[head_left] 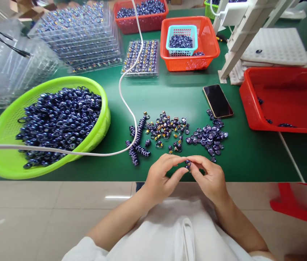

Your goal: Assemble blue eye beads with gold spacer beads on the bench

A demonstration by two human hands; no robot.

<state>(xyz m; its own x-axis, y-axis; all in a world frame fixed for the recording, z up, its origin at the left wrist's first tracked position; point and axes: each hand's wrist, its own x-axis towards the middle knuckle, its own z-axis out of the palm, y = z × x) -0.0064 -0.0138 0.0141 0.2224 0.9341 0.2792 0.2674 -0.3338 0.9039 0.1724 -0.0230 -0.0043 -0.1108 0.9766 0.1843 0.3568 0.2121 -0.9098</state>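
Note:
Between the fingertips of my left hand [163, 177] and my right hand [210, 177] is a small dark, shiny ring [188, 165]. Both hands pinch it just above the table's front edge. Beyond my hands lies a loose pile of dark rings with gold-coloured bits [167, 125]. To its right is a pile of flat dark caps [209, 139]. Left of the rings, rows of dark rings [138, 139] are lined up touching one another. My fingers partly cover the held ring, so its details are hidden.
A green basket [103, 108] full of dark rings stands left, crossed by a white cable [127, 105]. A phone [218, 100] lies right of centre. A red bin [286, 125] is at the right. Clear trays [88, 40] and an orange basket [188, 65] stand at the back.

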